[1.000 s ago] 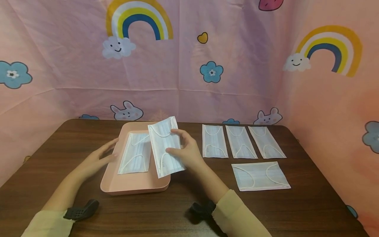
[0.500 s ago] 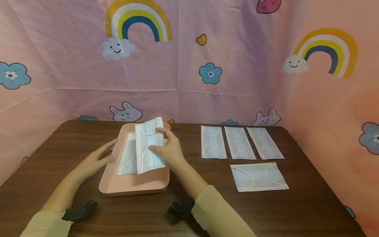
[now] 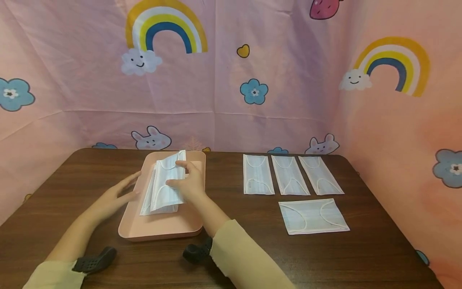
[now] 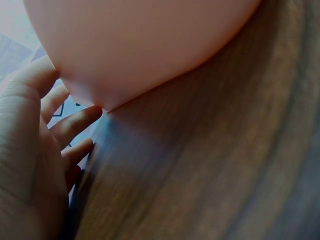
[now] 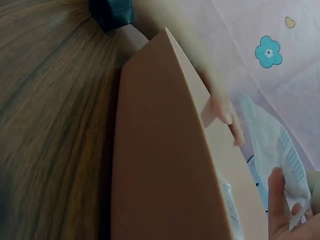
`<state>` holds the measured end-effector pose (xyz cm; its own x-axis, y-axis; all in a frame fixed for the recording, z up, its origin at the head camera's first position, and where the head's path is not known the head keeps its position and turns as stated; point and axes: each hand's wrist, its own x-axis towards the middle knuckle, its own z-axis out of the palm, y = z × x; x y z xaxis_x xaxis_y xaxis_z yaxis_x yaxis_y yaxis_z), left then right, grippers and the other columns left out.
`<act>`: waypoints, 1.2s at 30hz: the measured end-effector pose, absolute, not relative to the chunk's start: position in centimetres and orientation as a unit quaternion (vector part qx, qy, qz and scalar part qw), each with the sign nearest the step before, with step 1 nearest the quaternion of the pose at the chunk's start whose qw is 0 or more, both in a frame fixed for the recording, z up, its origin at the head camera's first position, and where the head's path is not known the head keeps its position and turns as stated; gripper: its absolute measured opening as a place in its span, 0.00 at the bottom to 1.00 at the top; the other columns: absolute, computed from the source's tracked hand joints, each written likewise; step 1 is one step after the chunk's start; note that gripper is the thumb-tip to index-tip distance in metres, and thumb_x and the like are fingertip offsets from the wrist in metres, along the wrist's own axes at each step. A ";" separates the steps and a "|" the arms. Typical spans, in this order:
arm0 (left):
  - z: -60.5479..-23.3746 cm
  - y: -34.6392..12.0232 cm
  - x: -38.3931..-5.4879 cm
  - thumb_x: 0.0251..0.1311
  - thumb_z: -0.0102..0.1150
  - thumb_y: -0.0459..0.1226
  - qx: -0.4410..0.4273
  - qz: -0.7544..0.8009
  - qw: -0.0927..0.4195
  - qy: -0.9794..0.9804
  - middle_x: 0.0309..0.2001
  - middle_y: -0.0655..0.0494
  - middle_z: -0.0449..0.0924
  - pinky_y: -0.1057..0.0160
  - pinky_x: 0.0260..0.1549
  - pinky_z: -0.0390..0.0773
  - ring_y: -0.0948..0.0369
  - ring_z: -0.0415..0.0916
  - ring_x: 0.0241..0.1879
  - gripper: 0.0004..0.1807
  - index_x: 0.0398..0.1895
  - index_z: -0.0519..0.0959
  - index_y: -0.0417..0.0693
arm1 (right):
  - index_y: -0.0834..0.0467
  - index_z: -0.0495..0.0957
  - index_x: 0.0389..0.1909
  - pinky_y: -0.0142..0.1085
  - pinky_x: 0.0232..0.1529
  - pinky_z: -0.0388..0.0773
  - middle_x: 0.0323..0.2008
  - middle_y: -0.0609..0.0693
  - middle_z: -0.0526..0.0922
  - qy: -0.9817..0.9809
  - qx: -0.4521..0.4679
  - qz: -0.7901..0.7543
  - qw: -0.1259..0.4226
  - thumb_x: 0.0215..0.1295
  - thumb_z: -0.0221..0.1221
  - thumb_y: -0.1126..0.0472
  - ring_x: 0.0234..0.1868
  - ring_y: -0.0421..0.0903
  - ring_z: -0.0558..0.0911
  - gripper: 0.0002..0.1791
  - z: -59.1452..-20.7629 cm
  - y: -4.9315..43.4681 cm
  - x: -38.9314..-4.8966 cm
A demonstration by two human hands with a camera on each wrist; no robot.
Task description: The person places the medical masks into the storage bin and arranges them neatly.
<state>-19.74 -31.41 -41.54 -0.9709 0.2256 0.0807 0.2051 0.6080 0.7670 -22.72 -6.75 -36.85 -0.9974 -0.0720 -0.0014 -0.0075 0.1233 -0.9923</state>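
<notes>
My right hand (image 3: 190, 184) pinches a white pleated face mask (image 3: 169, 180) by its right edge, thumb in front and fingers behind. It hangs tilted over the pink tray (image 3: 162, 228), overlapping another face mask (image 3: 146, 204) that lies in the tray. In the right wrist view the held mask (image 5: 275, 150) is bent between thumb and fingers, above the tray's wall (image 5: 160, 150). With its fingers spread, my left hand (image 3: 108, 200) touches the tray's left side. The left wrist view shows the left fingertips (image 4: 92, 112) against the tray's outer wall.
Three face masks stand in an upright row on the right of the brown table, the left one (image 3: 258, 175), the middle one (image 3: 290, 176) and the right one (image 3: 321, 175). Another mask (image 3: 314, 216) lies sideways in front of them. A patterned pink cloth (image 3: 223, 80) hangs behind the table.
My right hand has carried its face mask left, from the tray's right side to over the mask inside, and slightly lower. The left hand stays at the tray.
</notes>
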 end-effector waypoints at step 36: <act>-41.1 -31.2 -19.6 0.68 0.52 0.46 0.115 0.422 0.019 0.899 0.70 0.31 0.52 0.27 0.52 0.55 0.30 0.51 0.65 0.38 0.76 0.48 0.52 | 0.57 0.69 0.65 0.36 0.60 0.68 0.61 0.50 0.73 0.821 -0.024 -0.565 0.077 0.45 0.75 0.65 0.62 0.47 0.71 0.43 -38.8 -8.6 -23.1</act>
